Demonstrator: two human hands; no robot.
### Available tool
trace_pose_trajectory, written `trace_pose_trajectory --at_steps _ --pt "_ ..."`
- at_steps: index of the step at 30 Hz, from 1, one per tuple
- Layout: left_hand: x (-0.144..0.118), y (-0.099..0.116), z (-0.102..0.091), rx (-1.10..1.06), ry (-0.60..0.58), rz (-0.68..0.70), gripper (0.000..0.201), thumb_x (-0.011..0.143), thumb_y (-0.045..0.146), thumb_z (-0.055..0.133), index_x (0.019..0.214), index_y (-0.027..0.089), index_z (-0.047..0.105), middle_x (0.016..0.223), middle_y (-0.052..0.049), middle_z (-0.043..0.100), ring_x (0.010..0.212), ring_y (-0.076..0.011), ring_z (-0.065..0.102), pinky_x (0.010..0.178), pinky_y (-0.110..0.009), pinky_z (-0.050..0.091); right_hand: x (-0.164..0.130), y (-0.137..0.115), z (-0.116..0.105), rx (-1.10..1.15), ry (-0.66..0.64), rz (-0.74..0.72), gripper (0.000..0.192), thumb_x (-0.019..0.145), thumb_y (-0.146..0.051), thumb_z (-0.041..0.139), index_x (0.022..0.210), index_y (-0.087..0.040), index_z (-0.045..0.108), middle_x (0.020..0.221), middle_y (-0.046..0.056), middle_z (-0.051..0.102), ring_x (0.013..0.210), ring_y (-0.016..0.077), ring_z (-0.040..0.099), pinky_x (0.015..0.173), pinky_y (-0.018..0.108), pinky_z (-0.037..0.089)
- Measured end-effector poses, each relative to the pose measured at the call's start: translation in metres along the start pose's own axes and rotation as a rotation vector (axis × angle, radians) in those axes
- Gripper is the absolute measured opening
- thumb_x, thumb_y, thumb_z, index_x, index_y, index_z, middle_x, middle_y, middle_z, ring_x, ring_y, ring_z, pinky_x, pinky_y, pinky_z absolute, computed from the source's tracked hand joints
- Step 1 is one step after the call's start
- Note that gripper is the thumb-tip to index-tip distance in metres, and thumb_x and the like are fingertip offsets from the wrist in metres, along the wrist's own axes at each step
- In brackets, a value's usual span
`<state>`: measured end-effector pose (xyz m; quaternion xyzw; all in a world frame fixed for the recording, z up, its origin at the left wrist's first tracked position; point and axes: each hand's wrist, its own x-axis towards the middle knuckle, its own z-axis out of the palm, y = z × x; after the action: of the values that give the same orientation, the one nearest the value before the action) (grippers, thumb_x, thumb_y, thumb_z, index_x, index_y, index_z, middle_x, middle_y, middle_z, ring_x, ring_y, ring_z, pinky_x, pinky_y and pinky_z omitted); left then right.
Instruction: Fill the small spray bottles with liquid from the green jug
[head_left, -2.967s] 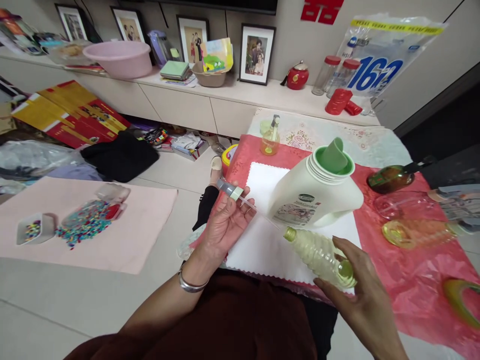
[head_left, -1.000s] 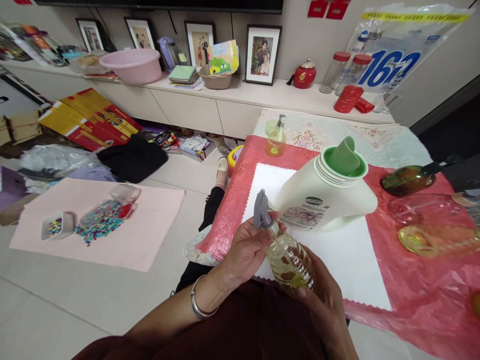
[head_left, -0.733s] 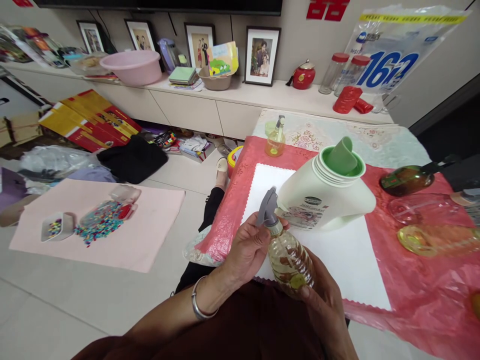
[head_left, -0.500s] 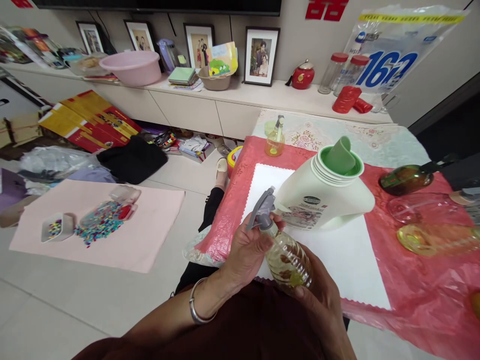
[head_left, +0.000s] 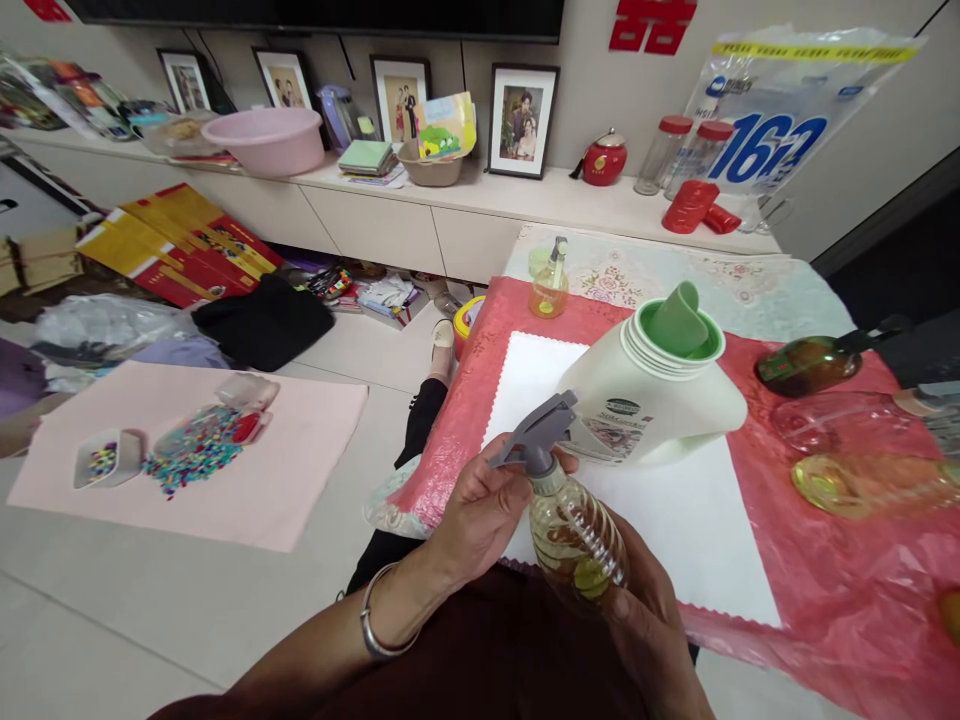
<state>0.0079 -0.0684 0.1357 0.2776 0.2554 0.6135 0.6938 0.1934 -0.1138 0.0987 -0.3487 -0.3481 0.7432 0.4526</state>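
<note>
A clear ribbed spray bottle (head_left: 568, 530) with a grey trigger head (head_left: 537, 440) is between my hands, tilted over my lap at the table's near edge. My left hand (head_left: 487, 505) has its fingers closed round the neck, just under the trigger head. Lower down, my right hand (head_left: 643, 580) wraps the bottle's body from the right. Just beyond stands a large white detergent jug (head_left: 637, 400) with a green pouring spout (head_left: 681, 322) in its open mouth. Under the jug lies a white scalloped sheet (head_left: 720, 530).
Green (head_left: 806, 365), pink (head_left: 840, 418) and yellow (head_left: 870, 483) bottles lie at the table's right. A small amber pump bottle (head_left: 550, 290) stands at the back. Red plastic (head_left: 825, 600) covers the table. Coloured pieces (head_left: 199, 450) lie on a pink sheet (head_left: 300, 440) at left.
The trigger head has turned, its nozzle now pointing more to the right. The bottle has shifted slightly down, and both hands keep their hold. The view has tipped slightly.
</note>
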Motion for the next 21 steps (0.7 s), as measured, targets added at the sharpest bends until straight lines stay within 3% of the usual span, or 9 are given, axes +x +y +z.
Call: trace_pose_trajectory --at_steps 4,6,9,12,15,18,21 --pt "0.0002 -0.0025 -0.0008 -0.008 0.104 -0.032 0.055 0.058 0.038 0.097 0.106 0.025 0.074 0.101 -0.004 0.073 0.103 -0.0243 0.067 0.097 -0.041 0.048 -0.0007 0.0012 -0.0029 -0.047 0.040 -0.003 0.080 0.076 -0.051 0.085 0.144 -0.022 0.054 0.148 0.012 0.043 0.135 0.0353 0.045 0.108 0.042 0.048" --pt "0.0008 -0.0011 -0.0022 0.013 0.130 -0.071 0.049 0.057 0.036 0.097 0.099 0.023 0.076 0.094 -0.003 0.073 0.095 -0.0220 0.068 0.094 -0.039 0.049 -0.0009 0.0022 -0.0026 -0.020 0.027 0.015 0.082 0.074 -0.052 0.085 0.144 -0.022 0.054 0.148 0.013 0.043 0.135 0.0354 0.045 0.108 0.041 0.048" --pt "0.0012 0.0020 -0.0051 0.024 0.070 -0.091 0.038 0.063 0.036 0.094 0.093 0.020 0.076 0.092 -0.004 0.075 0.093 -0.0224 0.069 0.094 -0.038 0.048 -0.0011 0.0047 -0.0028 0.054 0.013 0.051 0.084 0.073 -0.054 0.086 0.144 -0.021 0.055 0.148 0.013 0.044 0.136 0.0353 0.044 0.108 0.042 0.047" --pt "0.0009 0.0019 -0.0073 -0.001 0.013 -0.078 0.038 0.070 0.038 0.091 0.100 0.021 0.074 0.097 -0.006 0.076 0.099 -0.0250 0.070 0.097 -0.041 0.048 -0.0016 0.0070 -0.0041 0.095 -0.024 0.075 0.083 0.073 -0.055 0.085 0.144 -0.023 0.055 0.148 0.013 0.044 0.136 0.0341 0.045 0.109 0.042 0.046" --pt "0.0002 -0.0004 -0.0064 0.004 -0.019 -0.052 0.035 0.075 0.041 0.086 0.101 0.022 0.074 0.098 -0.006 0.075 0.103 -0.0258 0.069 0.100 -0.043 0.047 -0.0023 0.0070 -0.0039 0.096 0.018 0.075 0.082 0.072 -0.053 0.086 0.142 -0.024 0.056 0.147 0.011 0.045 0.135 0.0335 0.046 0.110 0.041 0.045" --pt "0.0003 -0.0001 -0.0024 0.031 0.016 -0.061 0.046 0.065 0.042 0.093 0.103 0.024 0.074 0.100 -0.005 0.075 0.103 -0.0259 0.068 0.098 -0.043 0.049 -0.0022 0.0063 -0.0031 0.115 0.051 0.066 0.083 0.070 -0.051 0.088 0.142 -0.024 0.057 0.147 0.011 0.045 0.136 0.0336 0.044 0.110 0.041 0.045" --pt "0.0020 0.0046 0.0004 0.051 0.034 -0.081 0.051 0.058 0.040 0.096 0.102 0.024 0.077 0.101 -0.005 0.074 0.101 -0.0245 0.067 0.096 -0.039 0.050 -0.0011 0.0077 -0.0039 0.132 -0.025 0.076 0.080 0.072 -0.049 0.086 0.142 -0.023 0.057 0.146 0.012 0.046 0.136 0.0343 0.045 0.110 0.043 0.045"
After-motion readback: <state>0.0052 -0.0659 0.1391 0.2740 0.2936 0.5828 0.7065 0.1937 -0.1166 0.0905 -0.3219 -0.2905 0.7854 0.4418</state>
